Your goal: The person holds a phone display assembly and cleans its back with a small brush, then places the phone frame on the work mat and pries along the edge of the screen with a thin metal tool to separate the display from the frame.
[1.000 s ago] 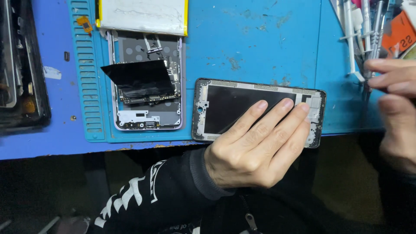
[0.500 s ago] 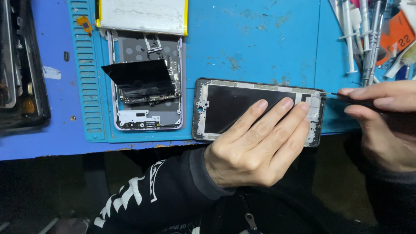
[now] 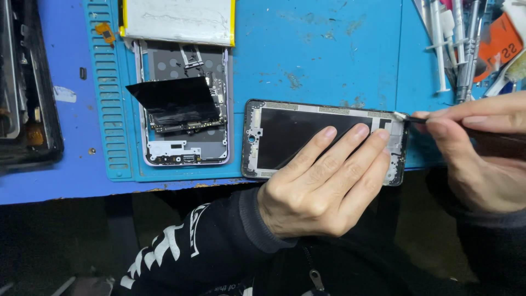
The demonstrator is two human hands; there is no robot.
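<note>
My left hand (image 3: 323, 178) lies flat on a phone screen assembly (image 3: 285, 134) that rests face down at the front edge of the blue mat, fingers spread over its right half. My right hand (image 3: 482, 151) pinches a thin dark tool (image 3: 412, 118) whose pale tip touches the assembly's upper right corner. To the left lies an opened phone body (image 3: 183, 126) with a black film flap lifted over its board.
A white battery with yellow edges (image 3: 178, 21) lies above the opened phone. Syringes and metal tools (image 3: 455, 44) crowd the top right corner. A dark device (image 3: 24, 93) sits at the far left. The blue mat (image 3: 323, 60) ends at the table edge near my body.
My right hand came in from the right with the tool and brought its tip to the assembly's upper right corner. My left hand stayed put.
</note>
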